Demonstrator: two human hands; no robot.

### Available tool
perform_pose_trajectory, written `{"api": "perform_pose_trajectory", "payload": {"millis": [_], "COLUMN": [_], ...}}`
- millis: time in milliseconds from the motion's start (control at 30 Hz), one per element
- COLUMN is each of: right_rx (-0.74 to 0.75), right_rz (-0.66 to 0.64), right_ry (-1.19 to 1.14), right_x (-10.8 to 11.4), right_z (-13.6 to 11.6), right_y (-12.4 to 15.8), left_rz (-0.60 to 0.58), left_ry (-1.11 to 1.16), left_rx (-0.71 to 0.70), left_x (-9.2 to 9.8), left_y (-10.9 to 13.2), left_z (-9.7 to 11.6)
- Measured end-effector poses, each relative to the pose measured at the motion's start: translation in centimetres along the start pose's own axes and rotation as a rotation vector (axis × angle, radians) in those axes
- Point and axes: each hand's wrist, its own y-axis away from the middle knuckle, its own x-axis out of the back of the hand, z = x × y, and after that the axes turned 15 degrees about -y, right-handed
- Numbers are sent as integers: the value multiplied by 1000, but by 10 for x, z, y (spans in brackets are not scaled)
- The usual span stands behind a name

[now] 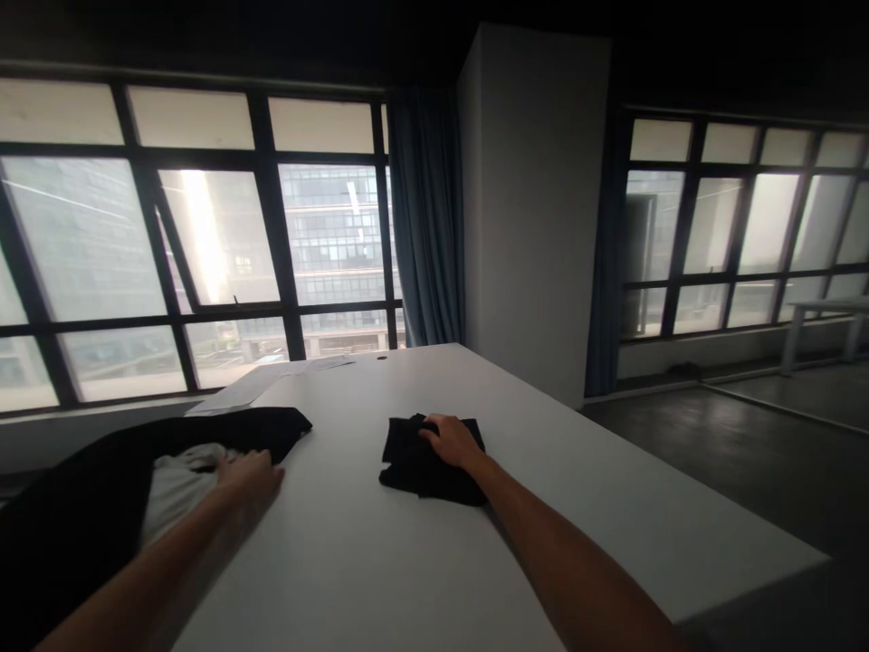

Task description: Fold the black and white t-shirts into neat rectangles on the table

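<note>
A folded black cloth (427, 475) lies near the middle of the white table (339, 543). My right hand (452, 439) rests over its upper part, thumb and fingers bent onto the fabric. To the left, a light grey cloth (173, 493) is bunched on top of a larger black cloth (74, 480), which spreads over the table's left edge. My left hand (248, 475) is on the grey cloth with its fingers curled into it; the fingertips are blurred and partly hidden in the folds. What kind of garments these are does not show.
Paper sheets (254, 385) lie at the table's far left, near a small dark round spot (381, 358). Beyond stand windows (332, 235), one tilted ajar, a blue curtain (427, 226) and a grey pillar (536, 208). Another white table (825, 308) is far right.
</note>
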Motion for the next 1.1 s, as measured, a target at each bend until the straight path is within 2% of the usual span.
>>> {"api": "perform_pose_trajectory", "payload": {"millis": [100, 133, 167, 233, 333, 400, 500, 600, 733, 833, 900, 1000, 1100], "right_rx": [25, 42, 67, 117, 122, 122, 164, 175, 63, -68, -99, -163, -372], "right_rz": [108, 93, 39, -172, -498, -579, -497, -365, -205, 47, 185, 219, 90], "right_ry": [-403, -543, -663, -788, -691, -552, -279, -10, 223, 347, 382, 399, 346], "right_x": [-14, -19, -23, -30, -36, -36, -35, -28, -8, 8, 15, 16, 9], "right_z": [-20, -27, -33, -42, -47, -47, -47, -47, -39, -31, -28, -24, -17], "right_y": [0, 2, 4, 11, 23, 27, 26, 20, 13, 9, 7, 6, 6], "left_rz": [-128, -110, -82, -41, -23, 2, 63, 114, 185, 250, 319, 441, 466], "left_ry": [79, 149, 235, 399, 553, 608, 627, 599, 681, 777, 820, 900, 933], "left_rx": [-276, -372, -443, -508, -531, -533, -548, -517, -302, -95, -28, -143, -278], "left_x": [8, 11, 14, 16, 9, -1, -11, -6, 13, 27, 34, 39, 35], "left_y": [33, 45, 57, 75, 86, 84, 78, 76, 73, 71, 71, 74, 76], "left_z": [52, 69, 83, 105, 117, 114, 103, 94, 80, 68, 63, 63, 66]}}
